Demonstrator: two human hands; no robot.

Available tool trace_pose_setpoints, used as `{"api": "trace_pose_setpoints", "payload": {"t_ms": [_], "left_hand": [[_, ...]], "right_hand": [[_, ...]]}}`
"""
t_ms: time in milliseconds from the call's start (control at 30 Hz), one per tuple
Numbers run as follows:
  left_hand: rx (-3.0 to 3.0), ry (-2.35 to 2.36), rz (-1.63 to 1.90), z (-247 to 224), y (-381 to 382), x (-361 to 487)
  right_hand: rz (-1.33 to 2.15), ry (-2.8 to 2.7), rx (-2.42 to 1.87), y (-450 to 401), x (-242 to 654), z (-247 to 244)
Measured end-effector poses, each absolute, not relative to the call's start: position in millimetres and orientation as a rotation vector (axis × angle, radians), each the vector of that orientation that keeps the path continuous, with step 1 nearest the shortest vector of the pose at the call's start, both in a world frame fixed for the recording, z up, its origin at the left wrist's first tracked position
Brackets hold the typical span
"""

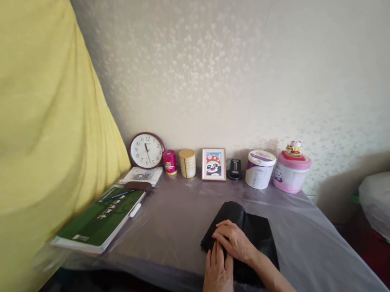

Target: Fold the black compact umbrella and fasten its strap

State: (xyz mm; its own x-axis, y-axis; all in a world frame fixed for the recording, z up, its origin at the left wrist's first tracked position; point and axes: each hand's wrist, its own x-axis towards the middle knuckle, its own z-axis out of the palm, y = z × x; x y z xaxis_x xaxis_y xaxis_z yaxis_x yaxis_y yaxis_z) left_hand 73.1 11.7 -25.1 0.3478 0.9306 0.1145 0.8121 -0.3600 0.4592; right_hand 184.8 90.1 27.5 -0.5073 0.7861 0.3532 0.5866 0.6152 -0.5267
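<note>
A folded black item, soft and fabric-like, lies near the table's front edge; whether it is a bag or a garment I cannot tell. Its far part rises in a rounded bulge. My left hand rests on its near left side, fingers stretched out and flat. Across the fingertips of that hand and the black material lies my right hand, palm down with its fingers extended. Both hands press on the item from above without gripping it. Their palms and the material underneath are hidden.
A plastic-covered table carries a green book and a white marker at left. Along the wall stand a clock, a pink tin, a yellow can, a panda picture frame and tubs. A yellow curtain hangs left.
</note>
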Motion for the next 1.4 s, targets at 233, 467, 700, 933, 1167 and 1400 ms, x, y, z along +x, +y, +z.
{"api": "trace_pose_setpoints", "payload": {"t_ms": [233, 467, 700, 933, 1167, 1400], "left_hand": [[2.192, 1.585, 0.366, -22, 14, 77], [2.075, 1.613, 0.242, 0, 13, 79], [2.06, 1.587, 0.253, 9, 10, 77], [2.097, 1.579, 0.322, 10, 6, 74], [2.153, 1.628, 0.338, 11, 0, 73], [2.234, 1.614, 0.341, 7, -1, 73]], "right_hand": [[0.288, -2.35, -1.222, 145, 208, 17], [0.193, -2.244, -1.496, 183, 216, 13], [0.049, -1.911, -1.758, 172, 253, 20], [0.182, -1.502, -1.848, 95, 314, 7], [0.695, -1.309, -1.795, 41, 294, 11], [0.843, -1.172, -1.751, 28, 280, 12]]}}
